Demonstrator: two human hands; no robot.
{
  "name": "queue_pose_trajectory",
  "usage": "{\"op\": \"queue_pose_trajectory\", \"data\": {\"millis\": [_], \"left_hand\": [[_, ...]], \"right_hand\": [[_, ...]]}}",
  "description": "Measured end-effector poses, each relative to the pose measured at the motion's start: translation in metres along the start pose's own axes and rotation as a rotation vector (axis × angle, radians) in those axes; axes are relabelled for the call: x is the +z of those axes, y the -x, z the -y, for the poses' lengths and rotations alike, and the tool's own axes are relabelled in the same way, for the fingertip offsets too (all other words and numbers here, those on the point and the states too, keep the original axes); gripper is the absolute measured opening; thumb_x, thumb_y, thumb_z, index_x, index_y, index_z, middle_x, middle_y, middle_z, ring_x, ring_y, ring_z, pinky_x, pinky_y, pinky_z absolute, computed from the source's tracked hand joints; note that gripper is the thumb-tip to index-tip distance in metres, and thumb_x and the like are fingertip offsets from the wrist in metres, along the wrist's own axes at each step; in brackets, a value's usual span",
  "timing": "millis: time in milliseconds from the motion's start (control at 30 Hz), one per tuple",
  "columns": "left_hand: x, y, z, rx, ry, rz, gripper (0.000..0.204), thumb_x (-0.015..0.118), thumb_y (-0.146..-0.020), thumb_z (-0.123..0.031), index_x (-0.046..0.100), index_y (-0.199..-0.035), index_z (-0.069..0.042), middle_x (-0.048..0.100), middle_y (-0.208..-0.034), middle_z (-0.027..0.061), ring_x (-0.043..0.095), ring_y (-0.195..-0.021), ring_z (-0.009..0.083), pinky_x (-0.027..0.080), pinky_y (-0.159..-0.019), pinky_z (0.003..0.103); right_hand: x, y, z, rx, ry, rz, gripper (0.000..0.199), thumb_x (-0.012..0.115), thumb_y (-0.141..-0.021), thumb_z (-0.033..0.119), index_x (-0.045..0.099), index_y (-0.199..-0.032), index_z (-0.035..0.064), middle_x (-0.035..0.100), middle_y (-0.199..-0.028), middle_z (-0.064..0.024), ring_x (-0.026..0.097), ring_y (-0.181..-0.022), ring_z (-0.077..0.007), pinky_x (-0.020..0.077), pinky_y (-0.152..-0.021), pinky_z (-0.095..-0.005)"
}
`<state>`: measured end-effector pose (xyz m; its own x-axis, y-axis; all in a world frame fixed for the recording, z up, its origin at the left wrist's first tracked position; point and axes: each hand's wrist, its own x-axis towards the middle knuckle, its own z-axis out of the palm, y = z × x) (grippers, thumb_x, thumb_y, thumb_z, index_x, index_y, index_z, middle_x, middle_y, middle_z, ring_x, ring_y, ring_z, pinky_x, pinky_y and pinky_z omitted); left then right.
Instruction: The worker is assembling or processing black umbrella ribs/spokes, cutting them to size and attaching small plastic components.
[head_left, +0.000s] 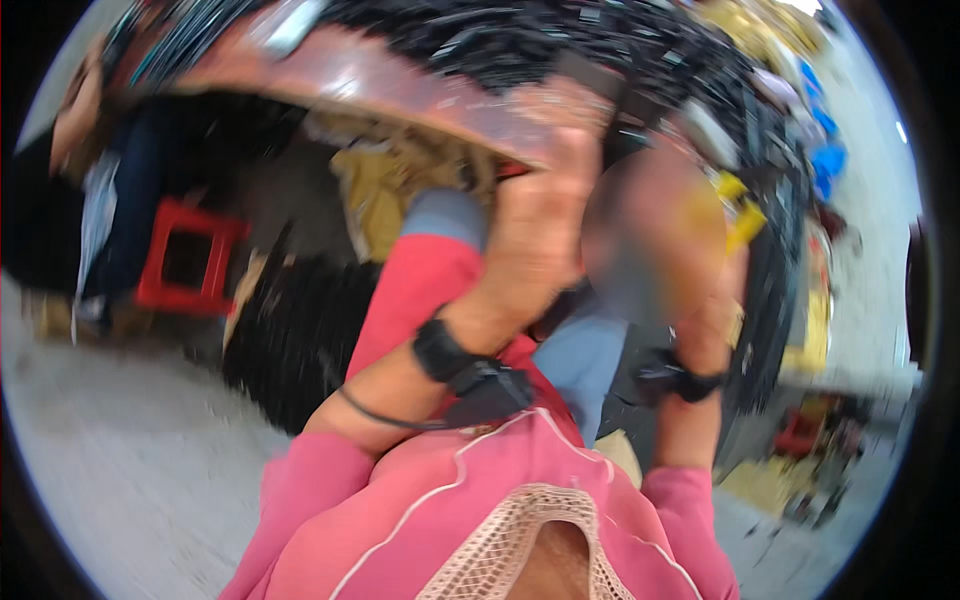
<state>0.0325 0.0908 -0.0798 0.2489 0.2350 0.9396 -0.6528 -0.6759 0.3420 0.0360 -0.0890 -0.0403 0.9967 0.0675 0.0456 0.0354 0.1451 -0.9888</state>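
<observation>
Both of my hands are raised at the table's near edge, over my lap, and smeared by motion. My left hand (545, 225) has its back turned up, and its fingers are too blurred to make out. Close beside it on the right is my right hand (690, 225), hidden in part by a grey and yellowish blur. Just beyond the hands is a dark flat strip (595, 75); whether either hand touches it cannot be seen. Past them, a large pile of black strip-like pieces (480, 40) covers the table. Black straps circle both wrists.
The reddish-brown table (340, 80) curves across the front. Below it are yellow cloth-like material (370, 195), a bundle of black strips (300, 335) and a red stool (155, 270). At far left, another person's hand (82, 115) shows. Blue and yellow material lies at right.
</observation>
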Motion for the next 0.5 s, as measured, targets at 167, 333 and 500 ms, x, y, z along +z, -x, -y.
{"op": "queue_pose_trajectory", "data": {"millis": [167,333,500], "left_hand": [[-0.019,-0.026,-0.028,-1.167,0.991,0.487,0.070,0.042,-0.098,-0.060,0.057,-0.119,0.005,0.048,-0.060,-0.0008,0.040,-0.047,0.0060,0.033,-0.044,0.022],[-0.020,-0.027,-0.036,-1.196,1.040,0.470,0.042,0.061,-0.088,-0.014,0.054,-0.123,0.007,0.048,-0.061,0.0003,0.042,-0.048,0.0072,0.035,-0.045,0.023],[-0.020,-0.025,-0.038,-1.177,1.034,0.471,0.041,0.062,-0.088,-0.012,0.053,-0.124,0.007,0.047,-0.060,-0.0005,0.043,-0.048,0.0076,0.035,-0.045,0.024]], "right_hand": [[0.027,0.018,-0.001,-0.122,-0.143,0.036,0.024,0.070,-0.085,0.008,0.061,-0.107,0.0012,0.064,-0.092,-0.0028,0.061,-0.077,-0.0097,0.0518,-0.070,-0.0247],[0.027,0.024,0.001,-0.199,-0.251,0.038,0.023,0.067,-0.086,0.002,0.060,-0.108,0.0003,0.063,-0.091,-0.0026,0.061,-0.079,-0.0093,0.0510,-0.070,-0.0247],[0.032,0.028,0.004,-0.202,-0.292,0.113,0.019,0.065,-0.088,-0.001,0.059,-0.106,-0.0007,0.061,-0.087,-0.0018,0.058,-0.077,-0.0084,0.0492,-0.069,-0.0240]]}}
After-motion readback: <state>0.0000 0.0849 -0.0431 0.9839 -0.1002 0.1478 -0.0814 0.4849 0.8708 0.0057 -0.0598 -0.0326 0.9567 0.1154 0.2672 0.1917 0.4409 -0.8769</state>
